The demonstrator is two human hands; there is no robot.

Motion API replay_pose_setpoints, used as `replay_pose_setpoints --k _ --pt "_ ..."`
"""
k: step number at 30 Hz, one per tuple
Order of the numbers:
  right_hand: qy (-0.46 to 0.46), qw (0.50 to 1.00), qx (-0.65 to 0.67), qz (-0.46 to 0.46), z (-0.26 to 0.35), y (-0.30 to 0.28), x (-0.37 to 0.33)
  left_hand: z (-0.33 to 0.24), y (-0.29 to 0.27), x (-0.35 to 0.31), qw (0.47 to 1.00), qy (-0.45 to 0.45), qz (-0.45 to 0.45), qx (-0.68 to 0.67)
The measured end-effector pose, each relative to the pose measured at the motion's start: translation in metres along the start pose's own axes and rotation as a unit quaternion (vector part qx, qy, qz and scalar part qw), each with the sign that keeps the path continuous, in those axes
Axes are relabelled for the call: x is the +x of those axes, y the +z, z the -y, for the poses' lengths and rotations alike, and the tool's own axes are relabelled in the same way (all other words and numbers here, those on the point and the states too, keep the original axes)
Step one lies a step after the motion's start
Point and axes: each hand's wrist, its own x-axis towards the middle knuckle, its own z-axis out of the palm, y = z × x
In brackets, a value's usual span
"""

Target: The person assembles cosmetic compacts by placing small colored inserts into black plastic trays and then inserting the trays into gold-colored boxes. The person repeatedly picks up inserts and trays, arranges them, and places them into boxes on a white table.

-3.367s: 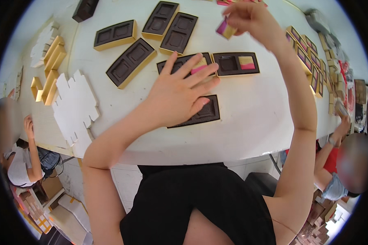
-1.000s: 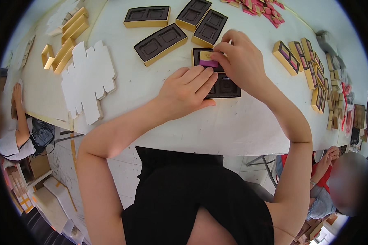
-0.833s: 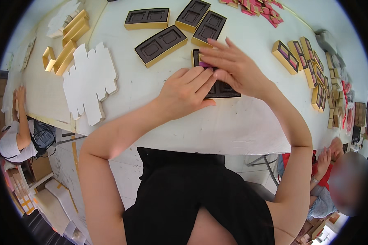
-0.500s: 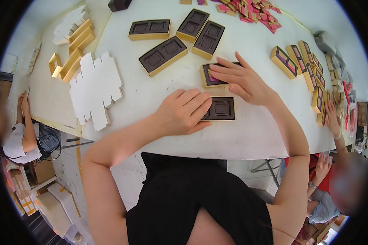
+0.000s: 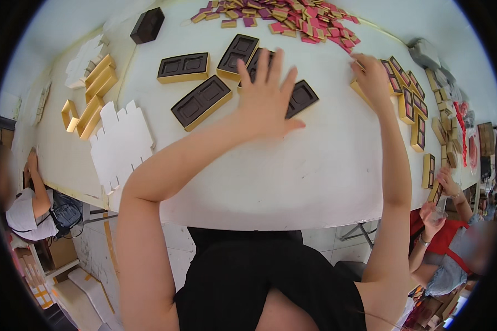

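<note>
My left hand (image 5: 264, 102) is spread wide, slightly blurred, above the dark-lined gold boxes, hiding part of them. Beneath its fingers is a gift box (image 5: 258, 66). By its thumb, another box (image 5: 305, 97) shows an empty dark tray. Three more boxes stand to its left and above: a flat-set one (image 5: 184, 67), a tilted one (image 5: 237, 54) and a nearer one (image 5: 202, 102), all with bare two-hollow trays. My right hand (image 5: 372, 77) has its fingers curled over a gold box (image 5: 359, 92), largely hidden below it, beside the filled boxes.
Filled boxes (image 5: 406, 105) with pink and purple pieces cluster at right. A pile of small pink and gold pieces (image 5: 309, 22) lies at the far edge. White flat cartons (image 5: 121, 143), gold sleeves (image 5: 96, 88) and a dark tray stack (image 5: 147, 26) are at left. A person's hands (image 5: 444, 185) are at right.
Both hands have left the two nearest boxes. My left hand has opened and moved over the upper boxes; my right hand has reached right, to the filled boxes. The whole view has shifted.
</note>
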Motion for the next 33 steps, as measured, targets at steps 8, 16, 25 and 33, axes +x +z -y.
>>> replay_pose_setpoints --k 8,16,25,33 --pt "-0.189 0.962 -0.157 -0.117 -0.001 0.107 0.102 0.03 -0.016 -0.003 0.969 0.152 0.176 -0.077" --pt "-0.345 0.913 0.208 0.061 0.083 0.04 -0.011 0.04 -0.024 -0.065 0.987 0.087 0.072 -0.112" --pt "-0.35 0.898 0.146 0.222 0.084 0.034 -0.031 0.041 -0.01 -0.062 0.992 0.082 0.02 -0.089" --pt "-0.07 0.905 0.372 0.196 0.043 0.044 0.034 0.043 -0.011 -0.063 0.994 0.077 0.022 -0.08"
